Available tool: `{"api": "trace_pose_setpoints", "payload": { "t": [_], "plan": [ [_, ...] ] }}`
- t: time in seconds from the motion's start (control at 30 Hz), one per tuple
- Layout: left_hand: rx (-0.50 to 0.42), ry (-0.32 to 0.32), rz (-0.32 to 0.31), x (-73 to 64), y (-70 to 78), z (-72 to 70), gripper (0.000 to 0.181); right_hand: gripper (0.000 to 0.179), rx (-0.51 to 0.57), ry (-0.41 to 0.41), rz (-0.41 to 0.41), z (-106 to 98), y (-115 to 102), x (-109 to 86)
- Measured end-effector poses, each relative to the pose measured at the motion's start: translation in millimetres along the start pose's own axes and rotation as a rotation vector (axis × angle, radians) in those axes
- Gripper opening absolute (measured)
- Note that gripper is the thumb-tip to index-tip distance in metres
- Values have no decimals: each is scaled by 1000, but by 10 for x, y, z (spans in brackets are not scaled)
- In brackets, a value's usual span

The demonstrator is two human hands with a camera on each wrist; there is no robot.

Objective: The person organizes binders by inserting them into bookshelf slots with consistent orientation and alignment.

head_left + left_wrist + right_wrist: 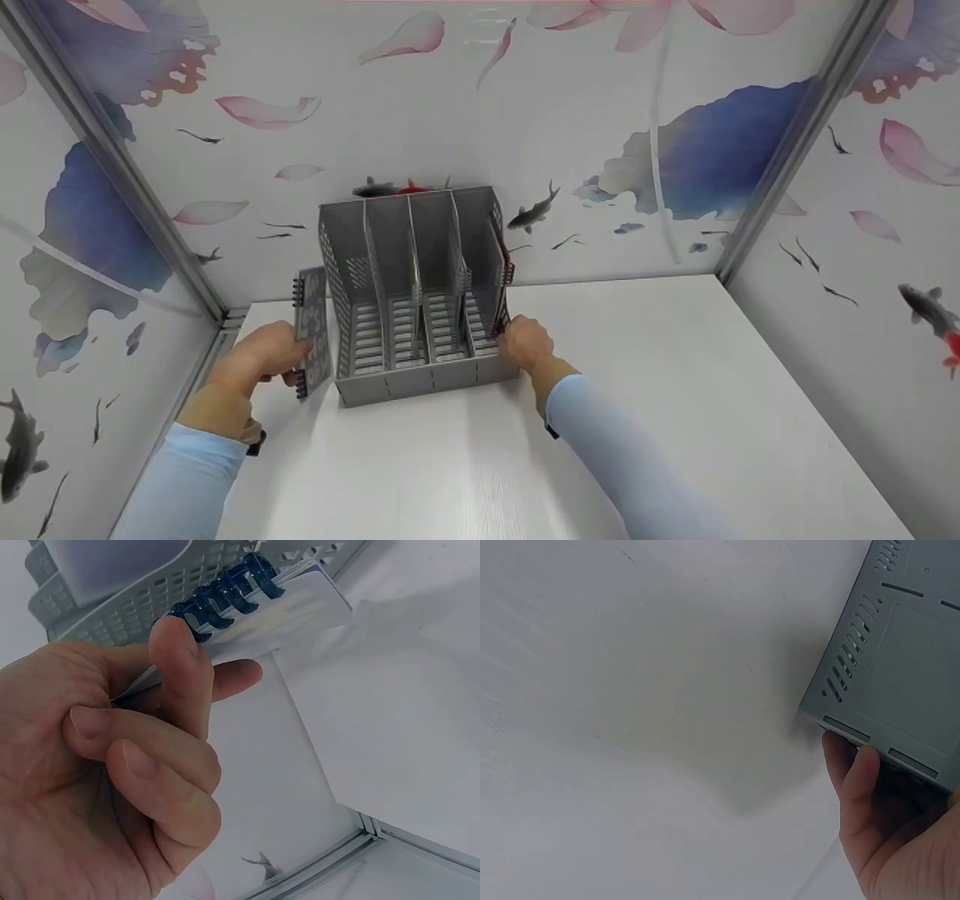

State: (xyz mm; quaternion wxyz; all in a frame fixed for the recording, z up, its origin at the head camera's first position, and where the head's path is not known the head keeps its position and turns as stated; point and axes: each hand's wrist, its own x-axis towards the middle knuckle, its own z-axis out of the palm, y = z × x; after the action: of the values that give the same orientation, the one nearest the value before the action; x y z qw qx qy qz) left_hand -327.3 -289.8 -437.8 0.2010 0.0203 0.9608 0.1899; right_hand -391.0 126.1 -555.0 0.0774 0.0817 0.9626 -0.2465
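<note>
Between its thumb and fingers, my left hand [264, 352] pinches a ring-bound notebook [318, 341] with a patterned grey cover, upright just left of a grey desktop file organizer [427, 379]. Dark blue binding rings [232, 592] show close up in the left wrist view. At the organizer's front right corner, my right hand [527, 343] grips its edge; the right wrist view has curled fingers [861, 776] against the slotted grey plastic. Some right fingertips are hidden. Several spiral-bound notebooks stand in the organizer's compartments, one with reddish rings [509, 271] at the far right.
The organizer stands on a white table [637, 405] near the back wall [465, 127]. White panels printed with petals and fish surround the table on three sides. Metal frame posts [802, 142] rise at the back corners.
</note>
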Motion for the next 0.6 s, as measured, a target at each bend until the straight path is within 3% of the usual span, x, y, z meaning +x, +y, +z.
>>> {"api": "trace_pose_setpoints", "payload": {
  "t": [0.27,0.47,0.6],
  "plan": [
    [47,13,58,-83,197,-24,37,29,-8,-13,23,-1,-5,9],
    [117,94,62,-129,296,-63,36,28,-2,-15,27,-2,-19,-10],
    [104,134,50,-169,352,-66,38,30,-4,-11,12,-21,-20,-39]
  ]
}}
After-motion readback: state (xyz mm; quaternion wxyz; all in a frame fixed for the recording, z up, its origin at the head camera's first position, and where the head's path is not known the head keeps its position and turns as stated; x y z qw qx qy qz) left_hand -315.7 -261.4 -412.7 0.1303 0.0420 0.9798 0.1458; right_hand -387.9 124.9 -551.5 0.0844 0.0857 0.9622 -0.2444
